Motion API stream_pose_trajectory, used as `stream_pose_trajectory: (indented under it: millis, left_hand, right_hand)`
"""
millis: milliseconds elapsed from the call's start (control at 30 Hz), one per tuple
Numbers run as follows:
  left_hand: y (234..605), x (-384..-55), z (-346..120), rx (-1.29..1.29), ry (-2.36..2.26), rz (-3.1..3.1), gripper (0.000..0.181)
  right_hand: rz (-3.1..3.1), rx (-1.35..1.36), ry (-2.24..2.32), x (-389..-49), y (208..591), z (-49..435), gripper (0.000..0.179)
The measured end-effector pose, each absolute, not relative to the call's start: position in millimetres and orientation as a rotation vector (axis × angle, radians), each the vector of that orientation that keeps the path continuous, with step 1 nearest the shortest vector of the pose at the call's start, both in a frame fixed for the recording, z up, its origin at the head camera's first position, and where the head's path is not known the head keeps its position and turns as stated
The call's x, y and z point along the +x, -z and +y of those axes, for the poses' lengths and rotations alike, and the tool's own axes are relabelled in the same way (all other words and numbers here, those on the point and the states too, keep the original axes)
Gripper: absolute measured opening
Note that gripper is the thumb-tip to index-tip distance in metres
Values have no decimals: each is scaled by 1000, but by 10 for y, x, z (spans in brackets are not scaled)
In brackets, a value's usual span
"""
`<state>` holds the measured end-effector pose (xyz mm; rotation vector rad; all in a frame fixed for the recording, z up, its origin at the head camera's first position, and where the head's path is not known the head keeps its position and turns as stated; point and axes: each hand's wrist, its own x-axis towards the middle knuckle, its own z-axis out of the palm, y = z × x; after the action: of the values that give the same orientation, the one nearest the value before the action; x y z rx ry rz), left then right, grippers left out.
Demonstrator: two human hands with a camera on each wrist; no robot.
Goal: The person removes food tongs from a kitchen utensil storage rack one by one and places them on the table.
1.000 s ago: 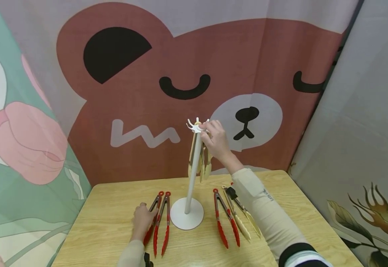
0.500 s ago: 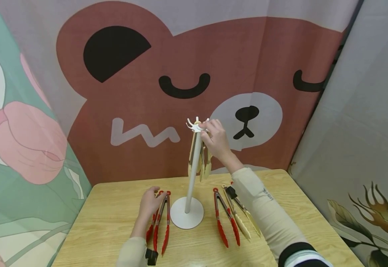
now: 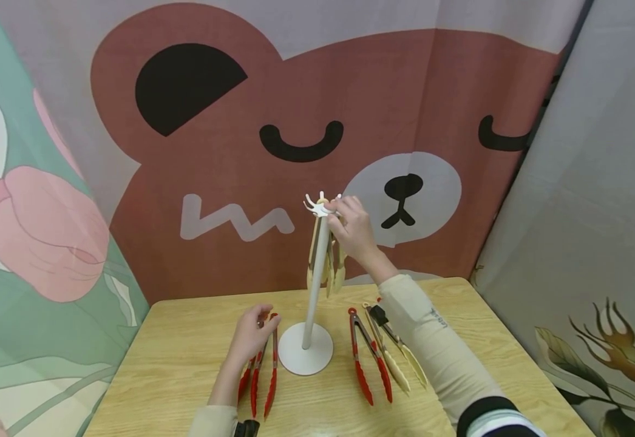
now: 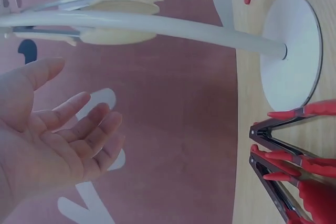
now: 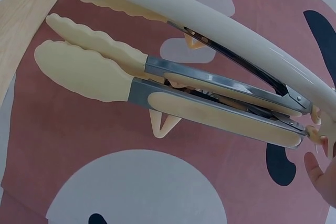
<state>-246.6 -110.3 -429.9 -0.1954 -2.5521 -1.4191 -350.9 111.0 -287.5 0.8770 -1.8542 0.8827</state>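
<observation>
A white stand (image 3: 315, 285) with a round base and curved hooks (image 3: 312, 205) rises mid-table. Cream-tipped tongs (image 5: 84, 69) hang from its top. My right hand (image 3: 353, 224) is at the hooks, its fingers bent around one on the right; the exact contact is partly hidden, though a fingertip (image 5: 313, 166) shows below the tongs' pull ring in the right wrist view. My left hand (image 4: 58, 140) holds nothing, fingers loosely spread. From the head view it hovers over the upper ends of two pairs of red-tipped tongs (image 3: 271, 391) left of the base, partly hiding them.
Right of the base lie another pair of red tongs (image 3: 385, 376) and cream tongs (image 3: 399, 371), partly behind my right sleeve (image 3: 432, 334). A bear-patterned curtain (image 3: 213, 170) hangs behind the table (image 3: 170, 346); a grey curtain (image 3: 585, 212) borders the right side.
My left hand has come away from beside the leftmost red tongs, moving up and right over their tops. My right hand stays at the stand's hooks.
</observation>
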Motion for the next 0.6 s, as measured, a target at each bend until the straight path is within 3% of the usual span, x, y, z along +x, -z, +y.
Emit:
stream_pose_trajectory:
  millis: [600]
  left_hand:
    - [4077, -2202, -1012, -325, 1626, -2311, 34]
  right_hand:
    - [-2003, 787, -625, -3367, 2743, 1110, 32]
